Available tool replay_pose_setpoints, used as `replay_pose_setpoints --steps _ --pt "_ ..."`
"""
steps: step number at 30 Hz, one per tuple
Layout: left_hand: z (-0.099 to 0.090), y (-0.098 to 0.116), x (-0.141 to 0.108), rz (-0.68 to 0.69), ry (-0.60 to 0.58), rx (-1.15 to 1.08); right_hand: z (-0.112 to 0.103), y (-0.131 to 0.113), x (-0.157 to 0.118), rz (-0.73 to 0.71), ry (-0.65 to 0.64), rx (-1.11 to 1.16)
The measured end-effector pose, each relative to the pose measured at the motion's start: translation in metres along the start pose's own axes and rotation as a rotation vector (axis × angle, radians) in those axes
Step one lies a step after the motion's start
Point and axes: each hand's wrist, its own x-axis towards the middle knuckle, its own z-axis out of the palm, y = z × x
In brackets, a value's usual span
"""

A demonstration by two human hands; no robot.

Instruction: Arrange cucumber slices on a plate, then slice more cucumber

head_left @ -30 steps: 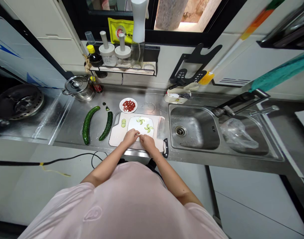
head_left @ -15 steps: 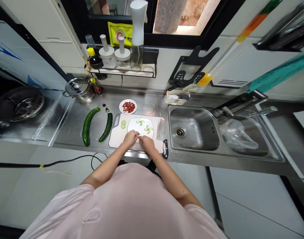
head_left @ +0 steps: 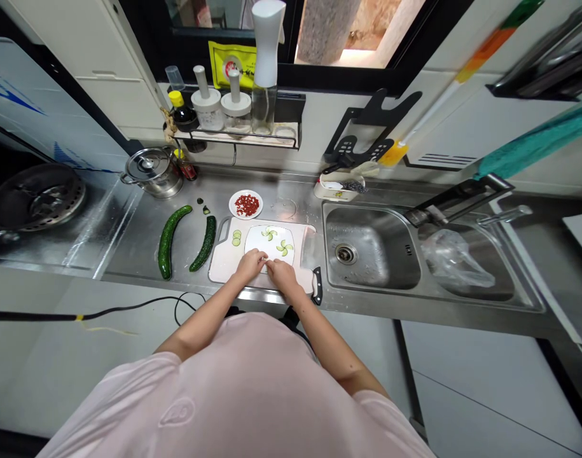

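Observation:
My left hand and my right hand meet over the near edge of a white square plate. Their fingertips are pinched together; whatever small thing lies between them is too small to name. On the plate are two pinwheel patterns of green-edged cucumber slices. Under the plate is a pale cutting board, with a short stack of round cucumber slices left of the plate. A knife with a black handle rests along the board's right side.
A cut cucumber and a whole one lie left of the board. Behind it stands a small plate of red pieces. A steel pot is at the back left. The sink is to the right; seasoning jars stand on a rack.
The view has shifted very slightly. Both hands stay pinched together at the same place, and the slices and plates have not moved.

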Motion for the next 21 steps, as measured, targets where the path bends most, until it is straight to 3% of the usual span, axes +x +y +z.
replay_pose_setpoints --steps 21 --pt "-0.0021 0.0031 0.0008 0.003 -0.023 0.038 -0.0008 -0.0006 0.0028 -0.014 0.019 -0.018"
